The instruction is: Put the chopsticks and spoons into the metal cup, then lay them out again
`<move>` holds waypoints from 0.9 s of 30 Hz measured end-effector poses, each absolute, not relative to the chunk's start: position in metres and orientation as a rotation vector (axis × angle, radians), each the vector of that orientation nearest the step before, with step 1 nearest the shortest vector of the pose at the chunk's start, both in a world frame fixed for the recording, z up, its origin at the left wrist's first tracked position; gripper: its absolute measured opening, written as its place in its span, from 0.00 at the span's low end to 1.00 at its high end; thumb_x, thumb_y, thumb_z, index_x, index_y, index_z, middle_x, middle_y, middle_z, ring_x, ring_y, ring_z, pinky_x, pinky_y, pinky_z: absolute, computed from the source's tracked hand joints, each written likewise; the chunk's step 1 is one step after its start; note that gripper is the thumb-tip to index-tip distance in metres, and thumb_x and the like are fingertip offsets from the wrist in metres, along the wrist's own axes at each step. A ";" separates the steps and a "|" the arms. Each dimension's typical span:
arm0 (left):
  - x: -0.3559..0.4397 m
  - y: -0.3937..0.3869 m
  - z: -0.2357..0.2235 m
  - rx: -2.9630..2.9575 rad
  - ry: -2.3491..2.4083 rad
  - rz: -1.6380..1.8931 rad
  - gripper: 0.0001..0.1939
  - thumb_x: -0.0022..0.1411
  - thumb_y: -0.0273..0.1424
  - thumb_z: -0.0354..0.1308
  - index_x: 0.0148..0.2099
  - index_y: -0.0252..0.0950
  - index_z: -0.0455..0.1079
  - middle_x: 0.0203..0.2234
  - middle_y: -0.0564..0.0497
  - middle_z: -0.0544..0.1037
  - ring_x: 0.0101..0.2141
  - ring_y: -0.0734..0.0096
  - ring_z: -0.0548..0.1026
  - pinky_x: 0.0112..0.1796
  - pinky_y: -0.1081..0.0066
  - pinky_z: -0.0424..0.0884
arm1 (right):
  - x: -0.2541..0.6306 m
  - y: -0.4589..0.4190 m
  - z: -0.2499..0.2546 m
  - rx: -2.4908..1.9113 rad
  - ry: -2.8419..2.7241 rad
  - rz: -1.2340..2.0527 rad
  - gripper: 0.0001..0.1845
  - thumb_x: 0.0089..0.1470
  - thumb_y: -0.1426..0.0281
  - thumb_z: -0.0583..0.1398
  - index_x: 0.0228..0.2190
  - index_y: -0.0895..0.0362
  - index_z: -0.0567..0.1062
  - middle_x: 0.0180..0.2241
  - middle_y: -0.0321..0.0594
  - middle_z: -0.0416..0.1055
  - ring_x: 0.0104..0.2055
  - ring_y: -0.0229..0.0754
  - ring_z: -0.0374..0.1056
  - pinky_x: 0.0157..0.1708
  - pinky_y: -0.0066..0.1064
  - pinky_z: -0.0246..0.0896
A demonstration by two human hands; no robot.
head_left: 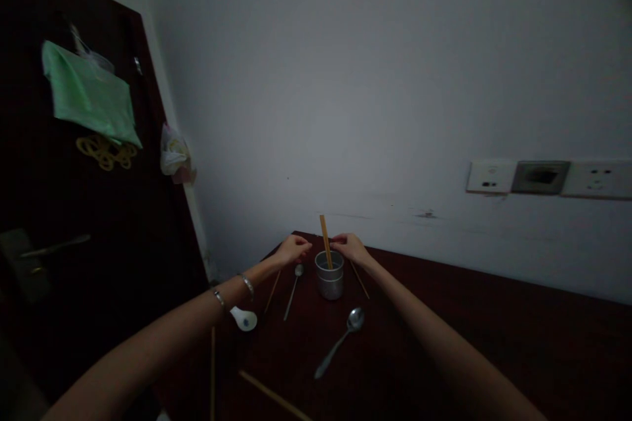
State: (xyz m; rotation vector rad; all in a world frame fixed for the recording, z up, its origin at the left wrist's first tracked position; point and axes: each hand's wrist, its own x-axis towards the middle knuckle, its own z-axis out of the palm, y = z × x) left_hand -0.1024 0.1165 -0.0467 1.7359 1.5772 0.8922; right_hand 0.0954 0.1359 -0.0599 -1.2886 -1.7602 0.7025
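Note:
On the dark red table stands a grey metal cup (330, 284) with light wooden chopsticks (324, 233) leaning up out of it. My left hand (294, 249) is just left of the cup, above the table, thumb and fingers drawn together; anything between them is too small to see. My right hand (351, 248) reaches in from the right at the cup's far rim. Its fingers are closed, their tips beside the standing chopsticks; whether they touch is unclear. A small metal spoon (293, 293) lies under my left hand, and a thin chopstick (360, 280) lies right of the cup.
A larger metal spoon (340, 342) lies in front of the cup. Left of it is a white ceramic spoon (243, 319). More chopsticks (274, 396) lie near the front. A wall with sockets (490, 177) rises behind the table (419, 276); a dark door (99, 223) stands left.

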 end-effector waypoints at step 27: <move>-0.078 0.113 -0.062 1.775 1.530 0.615 0.12 0.54 0.32 0.51 0.24 0.30 0.66 0.13 0.54 0.66 0.11 0.83 0.59 0.14 0.79 0.55 | 0.080 0.150 -0.048 -1.072 -1.572 0.908 0.11 0.39 0.69 0.62 0.26 0.64 0.76 0.25 0.42 0.75 0.29 0.40 0.70 0.29 0.27 0.64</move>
